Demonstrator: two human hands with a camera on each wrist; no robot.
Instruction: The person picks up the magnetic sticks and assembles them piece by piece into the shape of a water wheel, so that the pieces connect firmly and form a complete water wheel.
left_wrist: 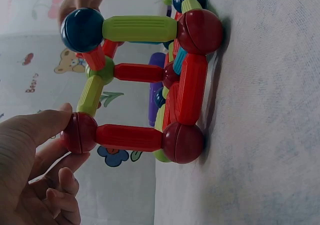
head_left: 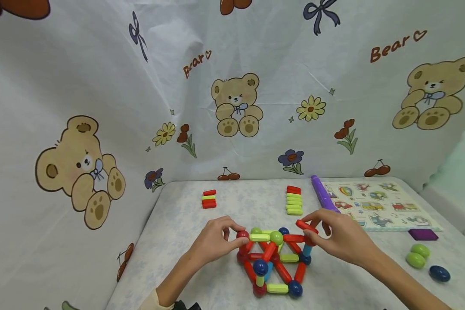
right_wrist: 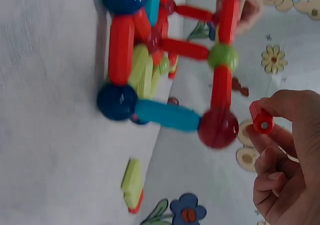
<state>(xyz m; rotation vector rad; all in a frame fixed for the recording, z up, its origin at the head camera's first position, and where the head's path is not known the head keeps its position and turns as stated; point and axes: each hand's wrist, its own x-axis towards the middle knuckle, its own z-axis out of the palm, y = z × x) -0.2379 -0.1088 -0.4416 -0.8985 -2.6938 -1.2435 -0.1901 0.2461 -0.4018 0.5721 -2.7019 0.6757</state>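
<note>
A frame of magnetic rods and balls [head_left: 274, 257] stands on the table, built from red, yellow-green and blue rods. My left hand [head_left: 213, 241] pinches the red ball [left_wrist: 80, 132] at its upper left corner between thumb and fingers. A loose red magnetic rod [right_wrist: 262, 121] is pinched in my right hand [head_left: 342, 234], its round end with a small metal dot facing the right wrist camera. This rod sits just beside the red ball [right_wrist: 218, 128] at the upper right corner, with a gap showing between them. A blue rod [right_wrist: 167, 115] joins that ball to a dark blue ball [right_wrist: 117, 102] below.
Behind the frame lie two groups of spare rods, left [head_left: 209, 199] and right [head_left: 294, 200]. A purple marker-like stick [head_left: 324, 194] and a picture board [head_left: 379, 206] lie at the back right. Green balls [head_left: 416, 260] and a dark blue ball [head_left: 439, 273] rest at the right.
</note>
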